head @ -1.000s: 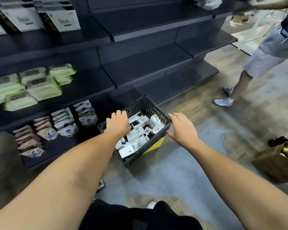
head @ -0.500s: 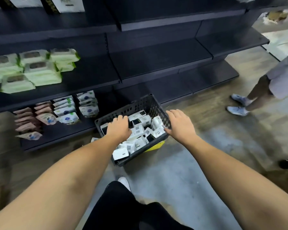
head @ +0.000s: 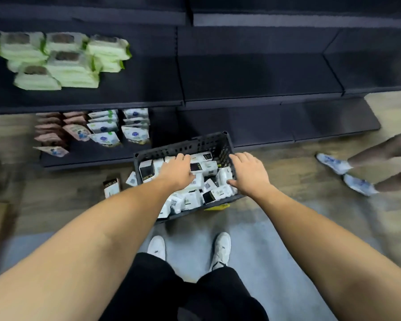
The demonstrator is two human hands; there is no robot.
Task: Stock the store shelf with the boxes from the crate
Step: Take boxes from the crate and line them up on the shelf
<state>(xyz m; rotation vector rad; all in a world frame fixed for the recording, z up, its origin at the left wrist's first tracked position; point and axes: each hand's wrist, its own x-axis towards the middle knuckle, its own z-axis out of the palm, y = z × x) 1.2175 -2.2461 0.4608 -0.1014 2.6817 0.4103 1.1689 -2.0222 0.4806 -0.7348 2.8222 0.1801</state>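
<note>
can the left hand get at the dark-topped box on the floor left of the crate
Probably yes. The dark-topped box sits on open floor, nothing over it. The left hand is inside the crate, so it must lift over the left wall and past another loose box.

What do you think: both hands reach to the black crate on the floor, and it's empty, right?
Not empty: the head view shows the crate full of white and black boxes. The left hand and right hand do reach down to it.

Dim, even indoor light with soft shadows; motion blur smears the frame, and wide-angle distortion bends the edges
</note>
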